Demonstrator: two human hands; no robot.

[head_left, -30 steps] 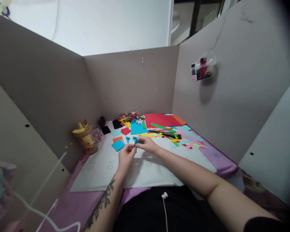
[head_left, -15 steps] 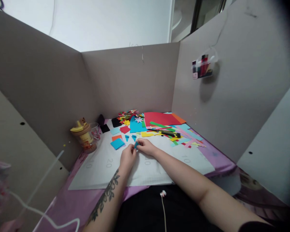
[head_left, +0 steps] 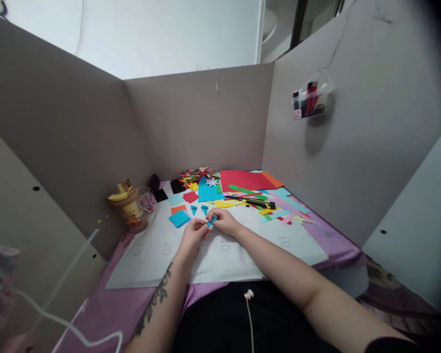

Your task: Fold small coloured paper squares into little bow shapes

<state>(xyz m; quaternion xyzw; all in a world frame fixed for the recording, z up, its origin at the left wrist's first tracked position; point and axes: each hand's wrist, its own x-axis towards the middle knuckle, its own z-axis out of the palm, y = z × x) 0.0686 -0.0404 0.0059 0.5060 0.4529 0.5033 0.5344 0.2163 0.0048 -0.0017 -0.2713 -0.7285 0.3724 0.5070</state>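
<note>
Between my two hands is a small folded piece of blue paper (head_left: 212,221), above the white sheet (head_left: 150,267). My left hand (head_left: 196,230) pinches its near left end. From the right, my right hand (head_left: 222,220) pinches the same piece near its upper end. Just beyond my fingers lie two small folded blue paper pieces (head_left: 193,210). To their left is a small stack of square papers with a blue square (head_left: 180,219) on top and an orange one (head_left: 178,209) behind it.
A yellow-and-black utility knife (head_left: 259,202) lies among coloured paper strips (head_left: 284,215) at right. Behind are red sheets (head_left: 242,181) and a heap of folded paper stars (head_left: 196,176). A yellow-lidded cup (head_left: 128,208) stands at left. Grey panels (head_left: 198,122) enclose the table.
The folded blue paper has turned in my fingers and more of it shows. My left hand has opened its grip a little and rolled; my right hand has shifted slightly.
</note>
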